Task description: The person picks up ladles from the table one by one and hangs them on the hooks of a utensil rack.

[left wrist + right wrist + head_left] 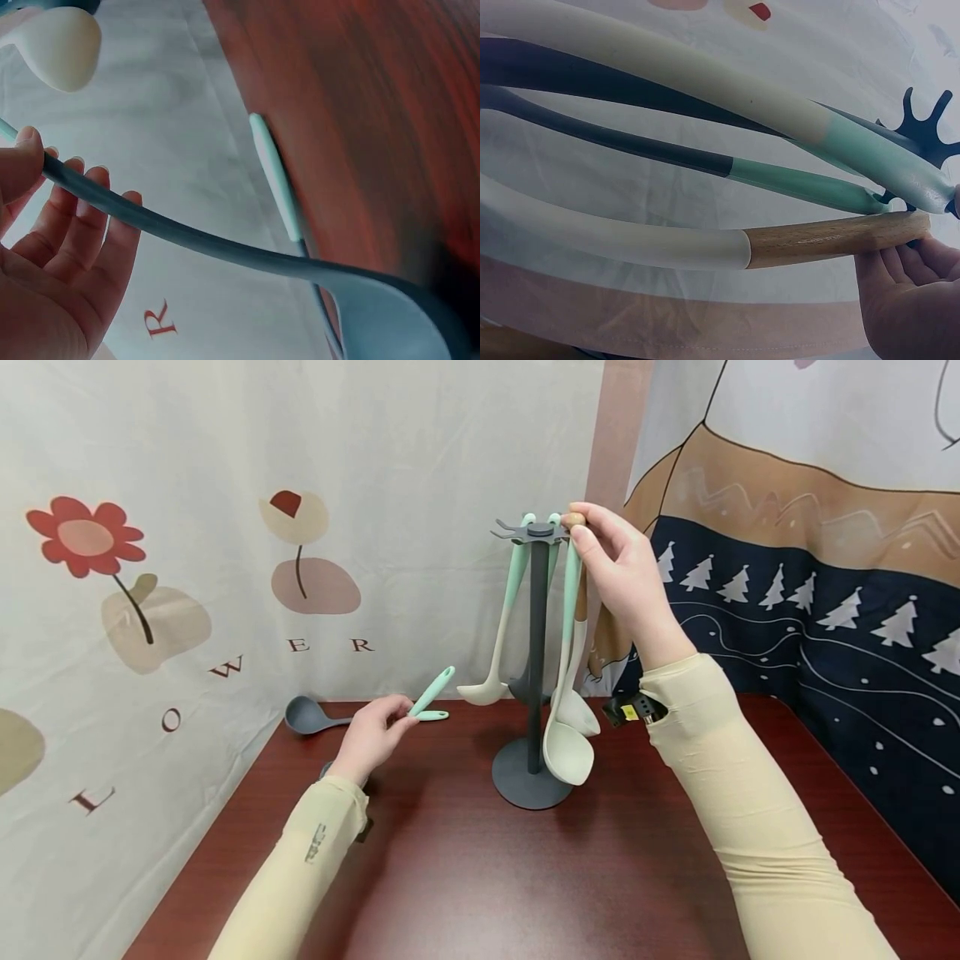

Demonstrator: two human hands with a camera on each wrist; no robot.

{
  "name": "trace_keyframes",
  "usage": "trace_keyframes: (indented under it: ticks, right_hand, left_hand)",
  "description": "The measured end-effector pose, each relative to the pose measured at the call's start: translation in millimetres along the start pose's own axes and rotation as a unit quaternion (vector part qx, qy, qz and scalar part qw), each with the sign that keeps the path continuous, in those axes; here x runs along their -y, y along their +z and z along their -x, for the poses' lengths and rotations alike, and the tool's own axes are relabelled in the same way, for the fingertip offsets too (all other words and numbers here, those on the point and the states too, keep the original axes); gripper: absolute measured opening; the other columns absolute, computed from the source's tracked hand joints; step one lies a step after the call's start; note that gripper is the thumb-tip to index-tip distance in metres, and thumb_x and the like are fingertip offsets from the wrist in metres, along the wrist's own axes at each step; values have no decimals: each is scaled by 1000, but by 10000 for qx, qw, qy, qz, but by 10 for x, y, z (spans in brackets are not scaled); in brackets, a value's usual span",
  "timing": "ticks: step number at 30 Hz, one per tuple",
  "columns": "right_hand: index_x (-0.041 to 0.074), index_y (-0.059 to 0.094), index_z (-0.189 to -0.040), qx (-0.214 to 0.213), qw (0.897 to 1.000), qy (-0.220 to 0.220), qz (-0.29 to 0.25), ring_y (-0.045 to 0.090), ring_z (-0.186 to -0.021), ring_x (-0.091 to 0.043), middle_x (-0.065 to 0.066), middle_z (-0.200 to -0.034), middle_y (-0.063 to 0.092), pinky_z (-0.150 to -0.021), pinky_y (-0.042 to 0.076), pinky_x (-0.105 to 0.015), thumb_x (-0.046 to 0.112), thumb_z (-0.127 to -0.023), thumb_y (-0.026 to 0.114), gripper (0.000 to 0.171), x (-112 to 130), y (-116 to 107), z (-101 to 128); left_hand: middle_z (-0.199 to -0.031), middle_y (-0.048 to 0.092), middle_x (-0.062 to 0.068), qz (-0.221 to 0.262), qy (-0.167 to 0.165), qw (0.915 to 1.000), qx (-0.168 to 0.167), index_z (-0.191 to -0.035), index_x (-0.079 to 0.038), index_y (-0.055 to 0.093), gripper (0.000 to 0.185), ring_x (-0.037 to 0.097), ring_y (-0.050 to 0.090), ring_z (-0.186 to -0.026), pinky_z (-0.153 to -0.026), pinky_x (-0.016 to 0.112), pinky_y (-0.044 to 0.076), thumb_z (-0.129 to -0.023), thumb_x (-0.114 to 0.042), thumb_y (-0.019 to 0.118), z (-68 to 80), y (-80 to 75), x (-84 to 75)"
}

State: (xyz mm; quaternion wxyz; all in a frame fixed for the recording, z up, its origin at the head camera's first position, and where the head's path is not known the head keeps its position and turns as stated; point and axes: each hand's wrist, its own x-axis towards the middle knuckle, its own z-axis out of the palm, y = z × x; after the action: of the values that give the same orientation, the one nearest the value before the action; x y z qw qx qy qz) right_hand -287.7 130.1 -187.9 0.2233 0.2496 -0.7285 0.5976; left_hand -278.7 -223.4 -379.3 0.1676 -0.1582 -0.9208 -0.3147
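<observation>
My left hand (372, 735) holds a dark grey ladle (202, 246) with a mint handle, thumb on one side and fingers on the other, above the table's left half. At the top of a grey utensil stand (536, 693), my right hand (622, 572) pinches the wooden handle end of a white ladle (802, 246). That ladle hangs upright among other utensils; whether its end sits fully on the hook is hidden. A cream ladle (567, 756) with a mint handle hangs in front of it. Another cream ladle (483, 692) hangs on the stand's left side.
A dark grey ladle (306, 716) with a mint handle lies near the table's back left edge, partly behind my left hand. A dark utensil (519, 687) hangs behind the stand's pole. Printed curtains (450, 485) rise behind the dark red table (480, 877).
</observation>
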Motion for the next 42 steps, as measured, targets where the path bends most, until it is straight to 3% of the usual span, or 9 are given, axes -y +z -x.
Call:
trace_keyframes:
  ticks: [13,22,30,34,42]
  right_hand:
    - [4,54,-141,-11,10000,24,12,50,-129,-17,-10,-139,55,-108,37,-29,17,-102,55,40,-3,-4,6]
    - [1,52,-141,0,10000,4,-8,50,-129,-18,-11,-139,55,-108,37,-28,17,-103,54,41,-5,1,6]
    - [3,53,-140,22,9999,-67,-97,50,-128,-17,-11,-139,55,-108,37,-29,16,-102,55,40,-13,6,-4]
    - [3,53,-140,16,9999,-71,-98,50,-128,-17,-11,-139,55,-108,37,-29,16,-102,55,40,-15,6,-5]
    - [2,53,-141,6,9999,-48,-115,50,-129,-17,-11,-140,55,-108,37,-28,16,-102,54,40,-17,8,-1]
  left_hand:
    - [-92,64,5,594,-48,9981,-128,-99,-10,66,7,23,59,-87,-78,43,53,-93,-11,70,-71,58,-187]
    - [-90,64,5,1076,-89,9938,-271,-100,-10,66,9,22,60,-85,-74,40,51,-92,-12,72,-121,109,-298]
    - [-84,59,5,1601,-187,9863,-337,-101,-9,65,9,21,59,-77,-68,38,52,-94,-13,69,-157,143,-411]
    - [-85,60,8,2005,-324,9788,-277,-101,-9,65,9,21,64,-77,-68,38,55,-95,-14,68,-170,153,-467]
    - [-86,64,13,2424,-378,9687,-391,-102,-8,65,12,37,66,-80,-67,38,55,-95,-16,69,-222,165,-585]
